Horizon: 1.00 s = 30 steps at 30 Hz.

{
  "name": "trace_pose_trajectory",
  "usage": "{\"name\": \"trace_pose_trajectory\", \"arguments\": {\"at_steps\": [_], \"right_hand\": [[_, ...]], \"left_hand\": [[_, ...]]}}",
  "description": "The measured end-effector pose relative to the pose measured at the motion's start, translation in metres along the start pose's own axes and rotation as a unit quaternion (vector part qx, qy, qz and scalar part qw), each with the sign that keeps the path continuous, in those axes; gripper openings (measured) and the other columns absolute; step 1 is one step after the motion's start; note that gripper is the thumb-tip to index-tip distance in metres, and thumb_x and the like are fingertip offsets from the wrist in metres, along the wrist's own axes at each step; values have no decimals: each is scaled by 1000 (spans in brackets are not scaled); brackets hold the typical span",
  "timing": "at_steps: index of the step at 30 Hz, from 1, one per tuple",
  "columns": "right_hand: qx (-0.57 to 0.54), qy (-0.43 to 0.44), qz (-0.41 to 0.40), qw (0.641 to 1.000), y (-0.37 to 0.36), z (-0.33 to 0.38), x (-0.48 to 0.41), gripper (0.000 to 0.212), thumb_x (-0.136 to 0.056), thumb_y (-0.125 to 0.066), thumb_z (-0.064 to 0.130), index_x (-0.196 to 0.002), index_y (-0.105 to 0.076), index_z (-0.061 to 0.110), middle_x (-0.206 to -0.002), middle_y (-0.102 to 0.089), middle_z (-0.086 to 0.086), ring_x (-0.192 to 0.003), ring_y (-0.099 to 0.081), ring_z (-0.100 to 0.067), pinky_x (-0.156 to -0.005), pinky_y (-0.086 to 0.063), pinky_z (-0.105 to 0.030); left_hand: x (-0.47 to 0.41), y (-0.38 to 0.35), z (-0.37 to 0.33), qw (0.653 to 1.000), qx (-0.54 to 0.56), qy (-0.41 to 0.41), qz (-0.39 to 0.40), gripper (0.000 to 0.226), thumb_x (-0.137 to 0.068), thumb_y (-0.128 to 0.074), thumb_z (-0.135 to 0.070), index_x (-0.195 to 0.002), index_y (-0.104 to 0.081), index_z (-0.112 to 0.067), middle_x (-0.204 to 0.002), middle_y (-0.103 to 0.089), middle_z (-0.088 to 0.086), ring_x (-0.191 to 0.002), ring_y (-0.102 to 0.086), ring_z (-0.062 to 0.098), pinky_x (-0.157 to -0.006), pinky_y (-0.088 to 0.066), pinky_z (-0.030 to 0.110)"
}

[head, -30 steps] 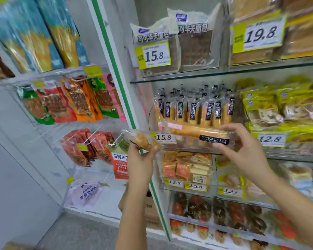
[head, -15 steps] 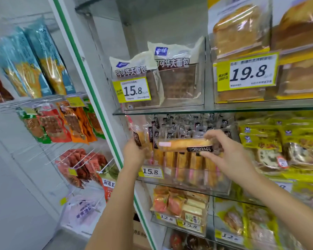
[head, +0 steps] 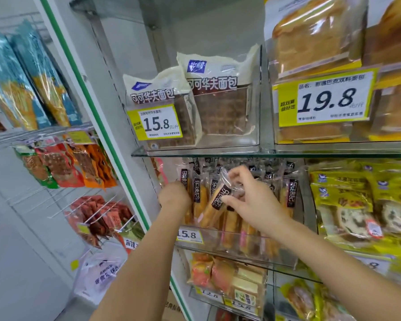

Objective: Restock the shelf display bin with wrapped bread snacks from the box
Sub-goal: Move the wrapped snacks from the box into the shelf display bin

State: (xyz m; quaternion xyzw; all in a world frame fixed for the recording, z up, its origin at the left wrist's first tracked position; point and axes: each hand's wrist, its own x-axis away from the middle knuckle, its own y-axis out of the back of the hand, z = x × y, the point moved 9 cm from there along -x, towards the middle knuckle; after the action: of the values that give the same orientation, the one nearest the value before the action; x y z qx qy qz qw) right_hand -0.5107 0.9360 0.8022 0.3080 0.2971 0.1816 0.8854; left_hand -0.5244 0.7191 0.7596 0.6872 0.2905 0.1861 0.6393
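Observation:
A clear display bin [head: 232,245] with a 15.8 price tag [head: 189,235] sits on the middle glass shelf, holding several upright wrapped bread snacks [head: 289,193] with black labels. My right hand [head: 248,202] pinches one wrapped bread snack [head: 212,208], tilted, over the bin's front rows. My left hand [head: 174,196] is at the bin's left end and grips another bread snack [head: 184,180] held upright; its fingers are hidden behind the packs. A corner of the cardboard box [head: 171,305] shows at the bottom.
A glass shelf [head: 218,154] lies close above the bin, carrying cocoa waffle bread packs [head: 220,105] and toast loaves [head: 315,38]. Yellow packs [head: 357,198] fill the bin to the right. A white and green post [head: 102,126] separates hooks of hanging snack bags [head: 65,163] on the left.
Both hands moved up and into the bin. The right hand turned its snack from lying flat to tilted upright; the left hand brought its snack to the bin's left end.

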Motion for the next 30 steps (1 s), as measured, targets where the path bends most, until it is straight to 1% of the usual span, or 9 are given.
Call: {"name": "trace_pose_trajectory", "arguments": {"at_steps": [6, 9, 12, 14, 16, 18, 21, 24, 30], "right_hand": [[-4, -20, 37, 999, -29, 11, -33, 39, -87, -64, 28, -119, -41, 24, -111, -62, 2, -80, -62, -11, -78, -51, -33], [10, -23, 58, 998, -43, 19, -44, 40, -89, -62, 28, -122, -41, 22, -91, -63, 1, -77, -60, -12, -66, -48, -29], [26, -22, 69, 997, -54, 25, -57, 42, -89, -62, 29, -124, -41, 21, -79, -58, 4, -70, -56, -10, -54, -40, -25], [23, -40, 78, 996, -59, 24, -69, 48, -89, -62, 32, -130, -41, 21, -95, -62, 0, -82, -59, -14, -64, -46, -28], [10, -72, 78, 994, -62, 21, -82, 59, -87, -62, 37, -139, -38, 21, -130, -54, -4, -112, -55, -21, -91, -47, -33], [3, -89, 86, 992, -68, 21, -93, 64, -87, -62, 38, -142, -36, 20, -143, -43, -4, -126, -46, -22, -101, -39, -32], [1, -75, 113, 991, -85, 32, -100, 59, -86, -65, 28, -139, -39, 20, -130, -53, -5, -107, -56, -21, -82, -43, -27], [-11, -60, 104, 993, -98, 39, -96, 44, -88, -60, 18, -127, -40, 20, -108, -61, -7, -81, -61, -19, -70, -51, -35], [27, 1, 106, 994, -129, 45, -77, 49, -92, -53, 11, -135, -37, 27, -84, -61, -3, -70, -58, -17, -58, -45, -27]], "left_hand": [[9, -20, 13, 997, 34, -15, 68, 29, -89, -48, -2, -117, -58, -3, -116, -64, 15, -110, -61, 29, -88, -50, 35], [10, -21, 22, 989, 75, -47, 118, 11, -87, -57, -12, -81, -64, -5, -74, -65, 9, -84, -68, 25, -74, -51, 31], [10, -6, 39, 987, 121, -63, 86, 19, -87, -57, -15, -76, -67, -3, -77, -66, 13, -84, -67, 30, -71, -50, 31], [14, 9, 54, 983, 172, -55, 16, 23, -91, -51, -15, -94, -69, -1, -95, -69, 15, -92, -65, 31, -78, -52, 32], [21, 18, 68, 978, 201, -50, -37, 26, -91, -48, -11, -106, -67, -4, -106, -69, 14, -98, -63, 30, -83, -52, 34], [28, 9, 77, 976, 214, -47, -18, 29, -88, -49, -9, -112, -65, -5, -111, -66, 15, -103, -61, 30, -87, -51, 33], [39, -11, 79, 971, 223, -62, 51, 15, -86, -53, -6, -95, -65, -3, -95, -65, 16, -93, -61, 29, -81, -50, 33], [44, -19, 78, 966, 237, -71, 69, 26, -87, -57, -10, -112, -63, -1, -105, -67, 14, -100, -62, 28, -78, -47, 26], [47, -18, 76, 964, 249, -73, 54, 1, -85, -57, -10, -87, -57, -10, -87, -66, 16, -87, -64, 30, -69, -47, 30]]}}
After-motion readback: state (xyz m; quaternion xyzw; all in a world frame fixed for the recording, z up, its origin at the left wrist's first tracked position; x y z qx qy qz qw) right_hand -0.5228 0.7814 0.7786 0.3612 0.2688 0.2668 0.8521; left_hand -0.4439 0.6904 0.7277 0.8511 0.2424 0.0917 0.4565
